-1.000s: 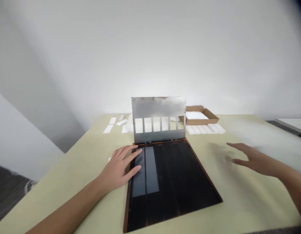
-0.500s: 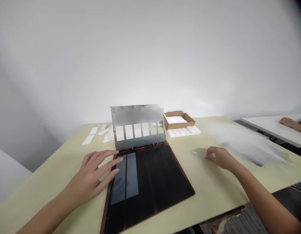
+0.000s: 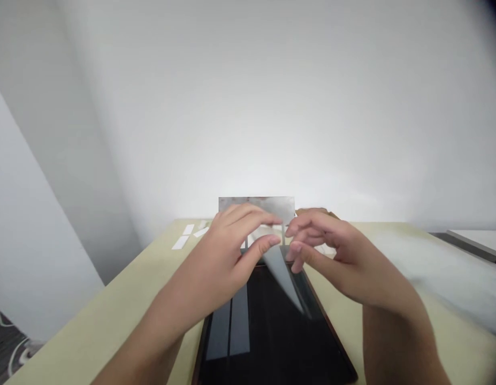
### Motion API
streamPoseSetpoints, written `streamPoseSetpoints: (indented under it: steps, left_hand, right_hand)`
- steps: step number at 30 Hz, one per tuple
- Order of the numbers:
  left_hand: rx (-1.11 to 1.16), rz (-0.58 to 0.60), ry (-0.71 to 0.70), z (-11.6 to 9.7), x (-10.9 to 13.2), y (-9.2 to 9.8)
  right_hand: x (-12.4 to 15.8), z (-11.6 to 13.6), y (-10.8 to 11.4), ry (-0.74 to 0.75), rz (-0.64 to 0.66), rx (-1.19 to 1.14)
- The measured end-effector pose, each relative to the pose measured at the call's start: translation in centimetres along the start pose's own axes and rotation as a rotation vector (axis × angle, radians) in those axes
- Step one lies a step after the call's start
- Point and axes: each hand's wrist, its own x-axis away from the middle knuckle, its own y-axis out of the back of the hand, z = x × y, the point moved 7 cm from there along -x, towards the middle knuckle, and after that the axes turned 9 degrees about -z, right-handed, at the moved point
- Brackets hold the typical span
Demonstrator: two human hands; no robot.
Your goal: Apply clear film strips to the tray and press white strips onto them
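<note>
My left hand (image 3: 235,254) and my right hand (image 3: 330,254) hang close together above the top of a black panel with a copper-brown edge (image 3: 272,342). Between their fingertips, a narrow grey translucent strip (image 3: 282,280) slants down toward the panel, its upper end pinched by both hands. Two similar grey strips (image 3: 227,329) lie side by side on the panel's left part. Behind my hands stands a scuffed metal plate (image 3: 256,206), with its windows mostly hidden.
Several white strips (image 3: 187,235) lie on the pale yellow table (image 3: 111,305) left of the metal plate. A cardboard box rim (image 3: 312,211) barely shows behind my right hand. Another white table (image 3: 472,240) sits off to the right.
My right hand has moved in from the table to join my left above the panel. My left hand has risen from the panel's edge. A grey strip now hangs between them.
</note>
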Motion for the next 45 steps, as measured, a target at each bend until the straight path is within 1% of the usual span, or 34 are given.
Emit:
streamPoseSetpoints:
  steps: [3,5,7,10,13,17,20,23,26,28,31,37,40,42,45]
  left_hand:
    - [0.103,0.047,0.108,1.9,0.2,-0.1]
    - [0.123,0.082,0.146,2.4,0.4,-0.2]
    - [0.131,0.090,0.155,2.4,0.5,-0.2]
    - [0.135,0.063,0.143,2.0,0.4,0.0]
    - [0.138,0.043,0.091,1.3,0.4,0.3]
    - [0.168,-0.026,-0.007,0.2,0.4,0.9]
    - [0.159,-0.070,-0.079,-0.6,0.5,1.2]
    - [0.165,-0.103,-0.134,-1.2,0.5,1.4]
    - [0.194,-0.125,-0.191,-1.8,0.6,1.5]
    - [0.221,-0.135,-0.214,-2.1,0.6,1.5]
    - [0.261,-0.133,-0.237,-2.2,0.7,1.7]
    - [0.327,-0.090,-0.391,-3.1,1.0,2.1]
    - [0.330,-0.093,-0.430,-3.2,1.0,2.3]
    - [0.327,-0.114,-0.450,-3.3,1.1,2.3]
    - [0.301,-0.177,-0.480,-3.3,1.4,2.6]
  right_hand:
    - [-0.1,-0.8,-0.9,-0.021,0.001,-0.003]
    - [-0.2,-1.1,-0.9,-0.006,-0.027,0.055]
    - [-0.5,-0.9,-0.9,0.029,-0.066,0.103]
    - [-0.7,0.1,-1.0,0.082,-0.112,0.118]
    - [-0.8,0.7,-1.0,0.110,-0.133,0.085]
    - [-0.7,0.0,-1.1,0.024,-0.082,-0.091]
    - [-0.6,-0.2,-1.1,-0.011,-0.064,-0.210]
    - [-0.4,-0.2,-1.5,-0.057,0.016,-0.350]
    - [-0.3,-0.4,-1.6,-0.095,0.029,-0.415]
    - [-0.4,-0.5,-1.8,-0.113,0.039,-0.441]
    - [-0.4,-0.6,-2.3,-0.141,0.090,-0.526]
    - [-0.4,-0.8,-3.0,-0.189,0.167,-0.667]
    - [-0.4,-0.9,-3.4,-0.205,0.209,-0.726]
    - [-0.2,-0.8,-3.7,-0.206,0.241,-0.786]
    - [0.0,-0.8,-4.0,-0.211,0.269,-0.881]
